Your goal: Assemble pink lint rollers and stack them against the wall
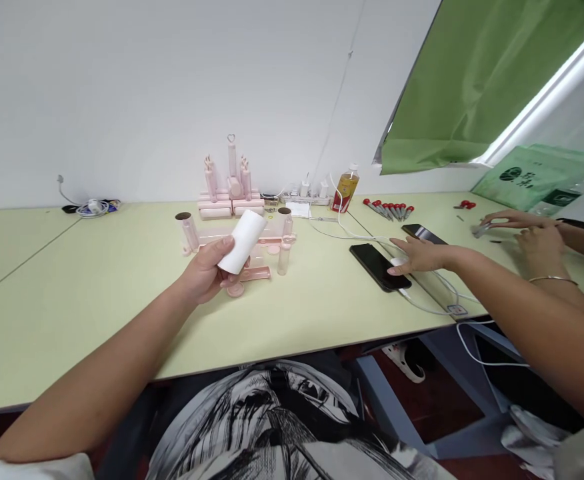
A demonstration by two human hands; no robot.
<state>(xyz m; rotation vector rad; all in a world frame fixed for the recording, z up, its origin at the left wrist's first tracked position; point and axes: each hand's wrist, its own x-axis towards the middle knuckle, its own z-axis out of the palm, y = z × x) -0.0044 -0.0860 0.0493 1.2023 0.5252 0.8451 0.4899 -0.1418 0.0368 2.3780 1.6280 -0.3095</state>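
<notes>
My left hand [211,267] is wrapped round a plain white roll [243,241], tilted above the table. Around and behind it lie pink plastic parts: a pink tube with a brown open top [189,230], a similar tube [285,222], a small clear pink cylinder [283,257], a pink half-shell [256,273] and a round pink cap [235,290]. My right hand [419,257] reaches over white cables with fingers spread, its thumb at the edge of a black phone [375,263]. A second phone [425,233] lies just beyond those fingers.
Pink assembled pieces [231,190] stand stacked at the wall. Nearby are a power strip [305,199], a drink bottle [346,189] and red-tipped tools [389,209]. At right, a co-worker's hands [535,233] handle a small item. A coiled cable [92,208] lies far left.
</notes>
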